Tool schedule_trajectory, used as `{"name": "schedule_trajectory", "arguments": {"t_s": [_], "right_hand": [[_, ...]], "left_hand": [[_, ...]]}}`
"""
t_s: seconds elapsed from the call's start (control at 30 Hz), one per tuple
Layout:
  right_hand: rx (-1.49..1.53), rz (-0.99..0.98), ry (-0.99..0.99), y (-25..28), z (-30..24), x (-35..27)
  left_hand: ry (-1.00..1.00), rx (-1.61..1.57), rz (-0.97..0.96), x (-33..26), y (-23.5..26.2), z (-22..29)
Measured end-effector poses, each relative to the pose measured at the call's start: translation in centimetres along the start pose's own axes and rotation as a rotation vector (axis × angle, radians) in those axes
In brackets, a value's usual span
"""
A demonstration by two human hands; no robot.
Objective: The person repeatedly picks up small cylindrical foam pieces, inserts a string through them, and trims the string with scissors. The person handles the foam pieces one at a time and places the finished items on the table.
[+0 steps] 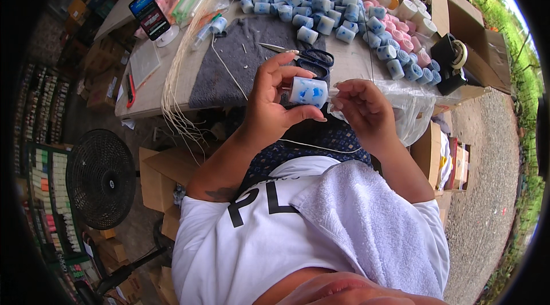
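My left hand is closed around a short white candle with blue flecks, held on its side above the table's near edge. Fingers curl over its top and the thumb lies below. At the candle's right end, the fingertips of my right hand are pinched together; what they grip is too small to make out. Just beyond the candle, dark-handled scissors lie on a grey cloth. A bundle of pale wick cords hangs over the table edge at left.
Many blue-and-white candles are piled at the back, with pink candles at right. A tape dispenser stands at the right edge. A phone on a stand and a red cutter are at left; a black fan stands lower left.
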State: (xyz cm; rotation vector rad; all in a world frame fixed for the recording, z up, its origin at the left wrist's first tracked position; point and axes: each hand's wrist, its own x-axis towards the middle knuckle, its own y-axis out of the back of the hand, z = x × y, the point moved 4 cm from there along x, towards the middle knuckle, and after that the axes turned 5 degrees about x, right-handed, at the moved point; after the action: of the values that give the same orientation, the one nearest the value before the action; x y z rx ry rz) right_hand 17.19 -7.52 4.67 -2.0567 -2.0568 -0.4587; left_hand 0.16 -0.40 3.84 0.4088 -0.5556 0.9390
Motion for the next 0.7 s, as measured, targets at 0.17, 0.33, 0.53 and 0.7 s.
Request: {"name": "schedule_trajectory", "arguments": {"t_s": [0.17,0.33,0.53,0.7], "right_hand": [[0.243,0.075,0.041,-0.8,1.3,0.1],[0.022,-0.002,0.083,-1.7,0.9,0.8],[-0.247,0.075,0.301,-0.1,-3.6,1.8],[-0.373,-0.036,0.455,-1.3,-4.8,3.3]], "left_hand": [[0.176,-0.467,0.171,-0.2,-1.6,-0.5],[0.150,-0.467,0.080,0.0,-2.2,-1.5],[0.107,-0.271,0.054,0.2,-1.5,0.4],[0.139,-0.055,0.025,0.2,-1.5,0.8]]}}
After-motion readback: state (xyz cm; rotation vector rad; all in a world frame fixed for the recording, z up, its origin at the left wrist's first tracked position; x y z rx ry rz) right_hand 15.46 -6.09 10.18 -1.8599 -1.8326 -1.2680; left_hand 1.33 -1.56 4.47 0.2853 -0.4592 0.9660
